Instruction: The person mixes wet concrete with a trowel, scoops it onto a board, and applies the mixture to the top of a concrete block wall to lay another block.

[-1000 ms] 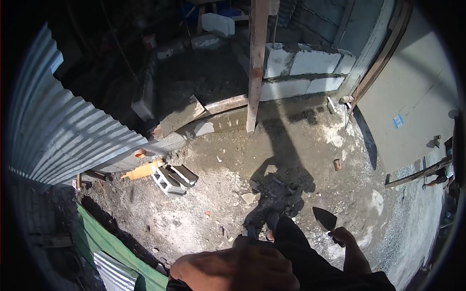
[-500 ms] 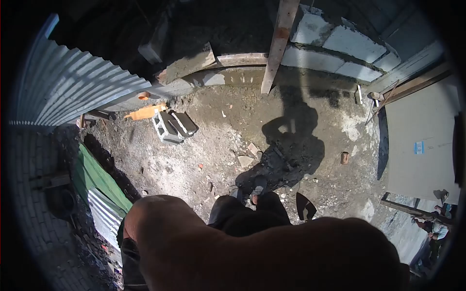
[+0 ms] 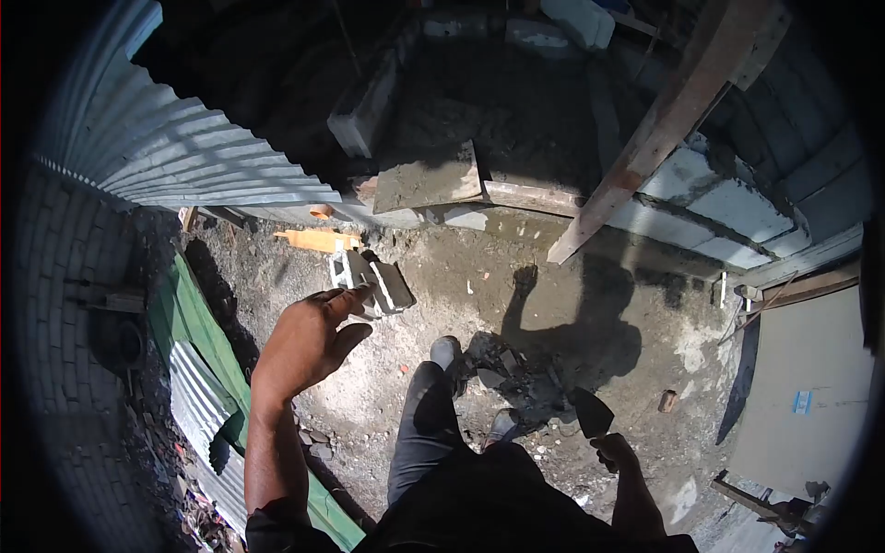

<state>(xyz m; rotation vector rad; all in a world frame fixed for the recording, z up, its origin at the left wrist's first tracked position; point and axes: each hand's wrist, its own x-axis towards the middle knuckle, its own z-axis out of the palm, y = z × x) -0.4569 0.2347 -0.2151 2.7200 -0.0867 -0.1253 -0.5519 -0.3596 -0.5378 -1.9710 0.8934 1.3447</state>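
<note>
My left hand [image 3: 309,346] is held out in front of me, thumb apart from the fingers, with nothing in it. Its fingertips overlap the grey hollow concrete block [image 3: 395,286] on the ground in this view. My right hand [image 3: 616,453], low on the right, is wrapped round the handle of a pointed trowel [image 3: 592,414]. The trowel's dark blade points forward over the dirt. By my feet lies a dark heap of rubble and broken pieces [image 3: 530,376].
Corrugated metal sheeting [image 3: 198,152] and a green sheet [image 3: 205,332] are on the left. A wooden post [image 3: 645,143] slants ahead beside a block wall [image 3: 724,207]. An orange piece [image 3: 318,241] lies behind the block, a brick chunk [image 3: 667,401] at right. A pale board [image 3: 784,369] stands right.
The arm that filled the lower view has moved away, and my left hand now reaches out at left. My right hand has come into view on the trowel. The view has shifted and my feet show.
</note>
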